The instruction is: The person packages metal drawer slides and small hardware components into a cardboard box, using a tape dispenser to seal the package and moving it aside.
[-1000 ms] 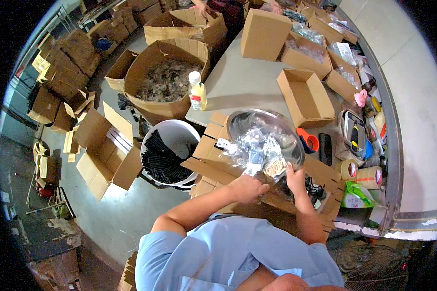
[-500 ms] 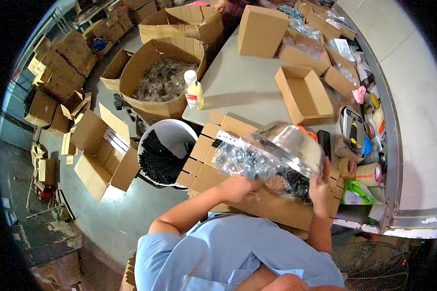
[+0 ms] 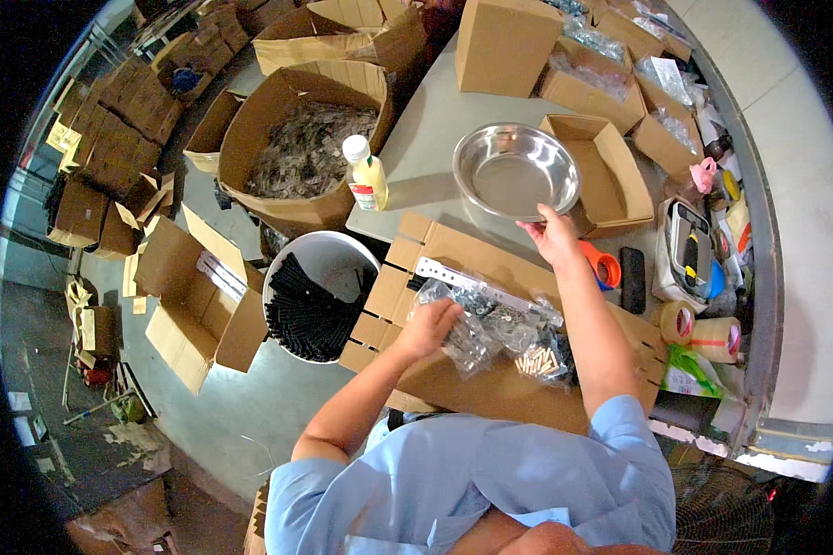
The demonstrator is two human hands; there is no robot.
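A shiny steel bowl [image 3: 504, 171] is level over the grey table. My right hand [image 3: 553, 239] grips its near rim, thumb on top. My left hand [image 3: 428, 326] is closed on a clear plastic bag [image 3: 472, 342] among other bags of small metal hardware, just left of the pile's middle. Beside these bags sits a bag of short wooden dowels [image 3: 539, 361]. A white perforated metal strip [image 3: 477, 285] lies along the far side of the pile. Everything here rests on flattened cardboard [image 3: 453, 384].
An open carton [image 3: 611, 176], an orange ring [image 3: 602, 264] and a black case [image 3: 633, 277] lie to the right. A bottle [image 3: 366, 176] stands at the table's left edge [image 3: 407, 217]. A white bucket [image 3: 347, 250] of black rods is left, near an opened box [image 3: 176, 319].
The bowl has swung from tilted above the bags to level, farther away over the table, carried by my right hand. My left hand has moved slightly left and away from me, onto the bags.
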